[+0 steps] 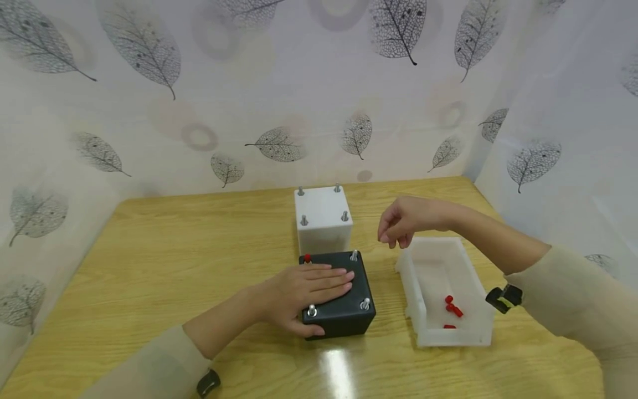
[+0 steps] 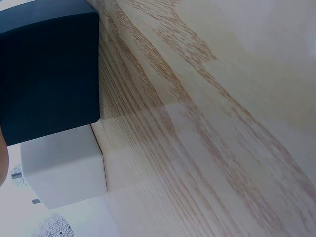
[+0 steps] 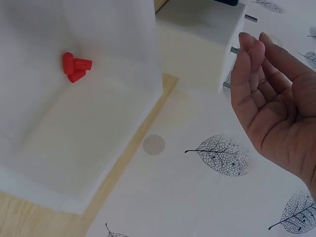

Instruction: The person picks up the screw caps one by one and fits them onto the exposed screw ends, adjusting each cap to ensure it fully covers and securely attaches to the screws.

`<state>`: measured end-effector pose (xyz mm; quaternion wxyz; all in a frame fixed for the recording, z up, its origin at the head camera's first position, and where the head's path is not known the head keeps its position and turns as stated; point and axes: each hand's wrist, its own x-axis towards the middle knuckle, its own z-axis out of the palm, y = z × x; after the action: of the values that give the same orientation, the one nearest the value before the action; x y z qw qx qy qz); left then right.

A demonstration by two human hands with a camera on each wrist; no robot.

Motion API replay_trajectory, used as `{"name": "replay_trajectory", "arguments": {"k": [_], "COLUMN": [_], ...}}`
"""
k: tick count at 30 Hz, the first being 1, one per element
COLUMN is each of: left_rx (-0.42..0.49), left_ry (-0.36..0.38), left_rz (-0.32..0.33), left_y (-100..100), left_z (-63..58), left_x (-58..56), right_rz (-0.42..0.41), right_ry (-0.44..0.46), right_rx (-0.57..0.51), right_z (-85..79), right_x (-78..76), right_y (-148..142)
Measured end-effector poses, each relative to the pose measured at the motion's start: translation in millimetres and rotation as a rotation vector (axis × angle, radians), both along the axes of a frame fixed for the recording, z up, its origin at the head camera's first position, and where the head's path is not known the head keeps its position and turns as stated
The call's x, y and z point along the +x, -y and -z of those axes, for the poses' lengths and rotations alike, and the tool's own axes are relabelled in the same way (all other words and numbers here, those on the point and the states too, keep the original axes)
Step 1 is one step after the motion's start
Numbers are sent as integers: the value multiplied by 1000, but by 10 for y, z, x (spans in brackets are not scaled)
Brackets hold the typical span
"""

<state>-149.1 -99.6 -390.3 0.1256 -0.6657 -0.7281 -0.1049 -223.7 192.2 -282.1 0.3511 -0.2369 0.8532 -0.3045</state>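
Observation:
My left hand (image 1: 309, 291) lies flat on top of a black box (image 1: 344, 321), fingers straight and thumb down at its near side. Metal bolts (image 1: 365, 303) stand up at the box's corners. The far-left one carries a small red cap (image 1: 307, 257); the other three are bare. Above the far left part of a white tray (image 1: 421, 310) hovers my right hand (image 1: 401, 221), its fingers loosely bent. In the right wrist view, nothing shows between the thumb and fingertips of that hand (image 3: 276, 94). Several red caps (image 3: 75, 65) lie inside the tray.
Directly behind the black box stands a white box (image 1: 323, 208) with bare bolts at its top corners. The wooden table (image 1: 199, 238) meets a leaf-patterned curtain (image 1: 299, 111) at the back and sides.

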Motion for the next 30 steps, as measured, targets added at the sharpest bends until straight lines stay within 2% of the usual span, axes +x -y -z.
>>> {"name": "replay_trajectory", "arguments": {"k": [13,22,30], "left_rx": [13,11,14], "left_ry": [-1,0,-8], "left_rz": [2,8,9], "left_y": [-2,-15,-6], "left_z": [7,4,-12], "left_x": [7,7,0], "right_rz": [56,131,167], "right_ry": [-76,-72,-58], "right_rx": [88,175,198], "right_z": [86,170,291], "right_x": [144,219,236], "right_y": [-288,-406,-454]}}
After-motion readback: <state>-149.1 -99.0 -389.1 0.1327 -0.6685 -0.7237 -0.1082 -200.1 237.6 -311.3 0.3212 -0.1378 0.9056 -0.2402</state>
